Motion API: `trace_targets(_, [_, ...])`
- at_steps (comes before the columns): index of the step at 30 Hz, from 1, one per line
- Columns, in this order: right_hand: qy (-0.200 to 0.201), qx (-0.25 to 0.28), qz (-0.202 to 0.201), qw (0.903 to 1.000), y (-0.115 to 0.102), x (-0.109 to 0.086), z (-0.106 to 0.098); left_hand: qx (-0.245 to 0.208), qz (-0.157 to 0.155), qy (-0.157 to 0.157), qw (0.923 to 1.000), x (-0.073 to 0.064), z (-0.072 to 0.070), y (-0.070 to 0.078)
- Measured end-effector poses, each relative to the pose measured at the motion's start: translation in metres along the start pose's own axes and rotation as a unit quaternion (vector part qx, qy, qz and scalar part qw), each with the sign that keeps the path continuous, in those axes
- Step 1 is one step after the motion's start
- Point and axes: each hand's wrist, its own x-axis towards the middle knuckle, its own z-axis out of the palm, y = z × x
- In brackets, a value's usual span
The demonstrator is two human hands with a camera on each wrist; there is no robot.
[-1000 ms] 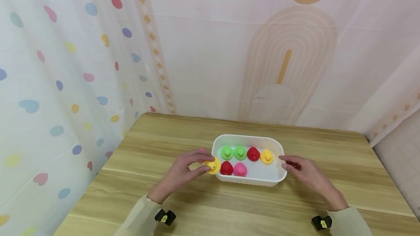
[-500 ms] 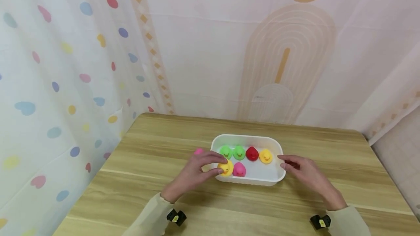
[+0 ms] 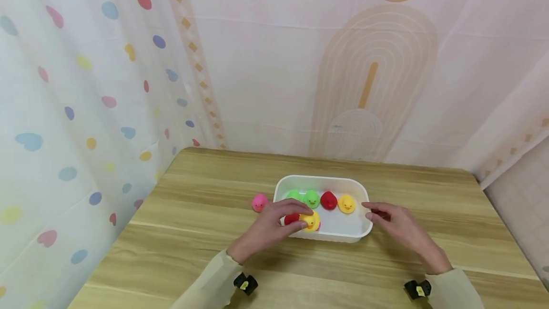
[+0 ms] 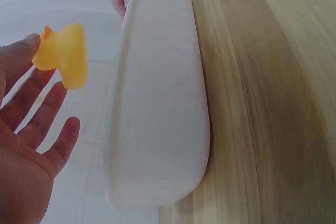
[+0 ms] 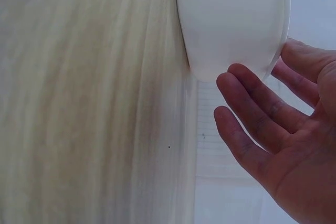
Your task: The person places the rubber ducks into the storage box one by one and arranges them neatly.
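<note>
My left hand (image 3: 269, 225) pinches a yellow rubber duck (image 4: 68, 53) between thumb and fingertips, above the rim of a white plastic container (image 4: 157, 98). In the head view that duck overlaps a pink duck lying in the container. My right hand (image 3: 398, 223) holds the container's right end, with thumb and index finger at its rim (image 5: 286, 9) and the other fingers (image 5: 252, 103) extended by the outer wall. Inside, a back row shows green ducks (image 3: 311, 199), a red duck (image 3: 329, 200) and another yellow duck (image 3: 346, 204). A second red duck (image 3: 292, 219) sits in front, partly behind my left fingers.
A pink duck (image 3: 259, 202) stands on the wooden table (image 3: 206, 180) just left of the container, behind my left hand. Patterned curtains (image 3: 266, 70) hang along the table's back and left edges.
My left hand has carried the yellow duck rightward, from the container's left rim to over its front row. The pink duck on the table has come into fuller view. My right hand stays in place.
</note>
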Motion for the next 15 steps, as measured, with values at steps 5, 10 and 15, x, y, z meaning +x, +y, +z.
trace_targets(5, [-0.003, 0.007, -0.006, 1.0000, -0.001, 0.001, 0.001, 0.006, -0.006, 0.003, 1.0000, 0.005, 0.006, 0.000])
trace_targets(10, [-0.007, -0.002, 0.002, 1.0000, -0.001, 0.002, 0.003, 0.007, -0.018, -0.002, 0.9998, 0.013, 0.014, -0.001])
trace_targets(15, [-0.012, -0.008, 0.003, 0.9999, -0.001, 0.003, 0.005, 0.008, -0.040, -0.011, 0.9991, 0.020, 0.022, -0.002])
